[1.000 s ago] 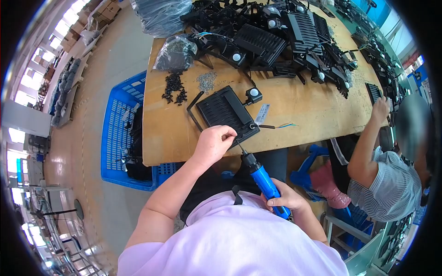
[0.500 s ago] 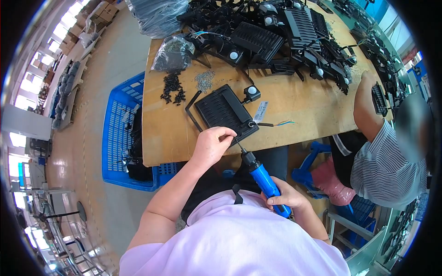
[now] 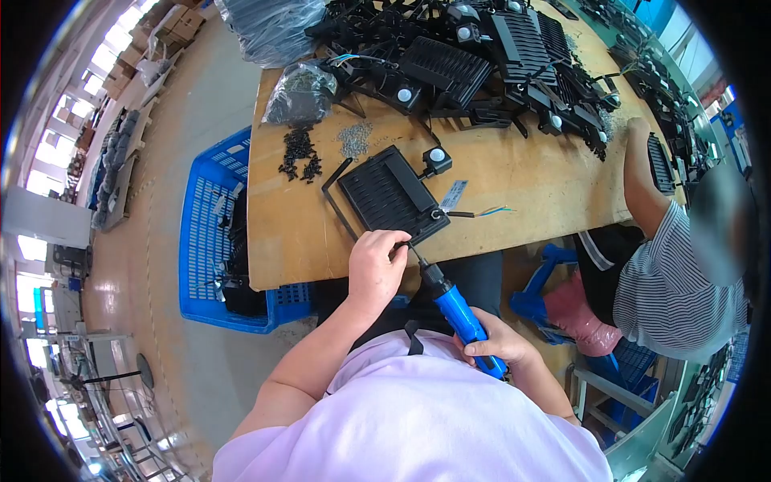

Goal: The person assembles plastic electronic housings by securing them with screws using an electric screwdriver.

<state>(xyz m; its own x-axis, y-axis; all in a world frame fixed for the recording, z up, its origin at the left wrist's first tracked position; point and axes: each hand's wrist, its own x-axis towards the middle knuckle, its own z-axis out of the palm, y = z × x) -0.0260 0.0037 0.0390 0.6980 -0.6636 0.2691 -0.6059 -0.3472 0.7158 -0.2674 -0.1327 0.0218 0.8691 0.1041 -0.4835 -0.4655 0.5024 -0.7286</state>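
A blue electric screwdriver (image 3: pixel 459 315) is gripped in my right hand (image 3: pixel 499 341), its bit pointing up and left toward the lamp's near edge. My left hand (image 3: pixel 377 265) is closed in a pinch at the bit's tip; what sits between the fingertips is too small to make out. Just beyond lies a black finned lamp housing (image 3: pixel 389 193) with a bracket (image 3: pixel 339 205) on its left side, a sensor (image 3: pixel 437 159) at its upper right, and a cable (image 3: pixel 462 214) with bare coloured wires. A white label (image 3: pixel 454 194) lies beside the lamp.
Black screws (image 3: pixel 299 153) and small silver parts (image 3: pixel 354 140) lie in piles behind the lamp. Many lamps (image 3: pixel 450 68) are heaped at the back, near a plastic bag (image 3: pixel 301 92). A blue crate (image 3: pixel 197 241) stands left of the table (image 3: pixel 554 189). A co-worker (image 3: pixel 675 281) sits at right.
My left forearm has swung a little to the right and become more upright, with the fingers still near the bit. The co-worker's arm has shifted slightly.
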